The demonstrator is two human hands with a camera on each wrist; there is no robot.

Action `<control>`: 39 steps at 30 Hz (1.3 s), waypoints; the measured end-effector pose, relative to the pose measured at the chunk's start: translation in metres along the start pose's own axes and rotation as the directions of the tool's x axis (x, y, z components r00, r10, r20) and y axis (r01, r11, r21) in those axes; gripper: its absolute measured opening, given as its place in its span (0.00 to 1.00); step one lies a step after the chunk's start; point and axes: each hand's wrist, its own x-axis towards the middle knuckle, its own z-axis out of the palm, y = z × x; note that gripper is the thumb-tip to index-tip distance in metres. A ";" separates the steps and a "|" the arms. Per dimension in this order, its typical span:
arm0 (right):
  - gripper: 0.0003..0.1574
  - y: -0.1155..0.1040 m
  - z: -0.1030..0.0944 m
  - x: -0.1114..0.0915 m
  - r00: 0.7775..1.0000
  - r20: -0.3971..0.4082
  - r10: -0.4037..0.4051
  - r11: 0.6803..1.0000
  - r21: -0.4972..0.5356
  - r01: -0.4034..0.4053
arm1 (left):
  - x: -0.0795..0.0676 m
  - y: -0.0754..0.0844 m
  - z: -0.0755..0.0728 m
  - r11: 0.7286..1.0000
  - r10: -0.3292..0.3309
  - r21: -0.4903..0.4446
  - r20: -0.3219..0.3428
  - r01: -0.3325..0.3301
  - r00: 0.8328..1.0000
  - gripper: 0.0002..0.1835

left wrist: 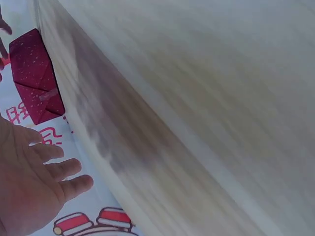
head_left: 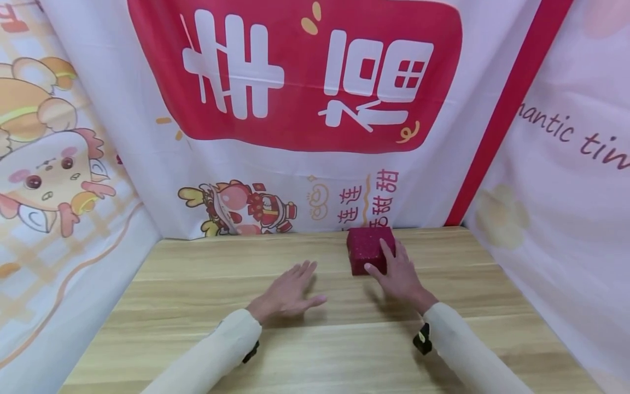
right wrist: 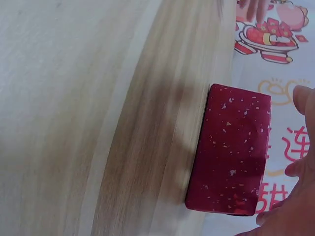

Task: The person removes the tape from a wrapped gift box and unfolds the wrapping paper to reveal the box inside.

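Observation:
A dark red, gold-speckled wrapped box (head_left: 363, 250) sits on the table at the back, right of the middle. In the left wrist view, folded paper shows at one end of the box (left wrist: 37, 78). My right hand (head_left: 400, 275) reaches over the box's right front part with fingers spread, overlapping it in the head view. The right wrist view shows those fingers (right wrist: 298, 169) apart beside the box (right wrist: 231, 150), not curled round it. Left of the box, my left hand (head_left: 290, 290) hovers over the table, fingers straight and thumb out, holding nothing.
The light wood table (head_left: 320, 350) ends at a printed white cloth (head_left: 305, 164) hanging close behind the box. More cloth hangs along the left side (head_left: 118, 219) and the right side (head_left: 556, 219). Dark straps (head_left: 422, 339) circle the wrists.

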 end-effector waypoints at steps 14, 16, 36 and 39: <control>0.55 0.005 -0.004 0.014 0.996 -0.020 0.087 0.975 0.206 -0.081 | 0.042 0.025 0.013 0.986 -0.020 -0.166 0.016 0.022 1.000 0.52; 0.55 0.006 -0.003 0.015 0.995 -0.030 0.091 0.973 0.216 -0.082 | 0.047 0.030 0.013 0.983 -0.027 -0.183 0.021 0.030 0.999 0.53; 0.46 0.017 0.002 0.028 0.973 0.039 0.229 0.894 0.386 -0.226 | 0.095 0.066 0.029 0.845 -0.092 -0.535 -0.133 0.007 0.987 0.41; 0.47 0.018 0.002 0.028 0.968 0.059 0.245 0.891 0.381 -0.249 | 0.099 0.070 0.031 0.849 -0.093 -0.528 -0.140 0.006 0.986 0.38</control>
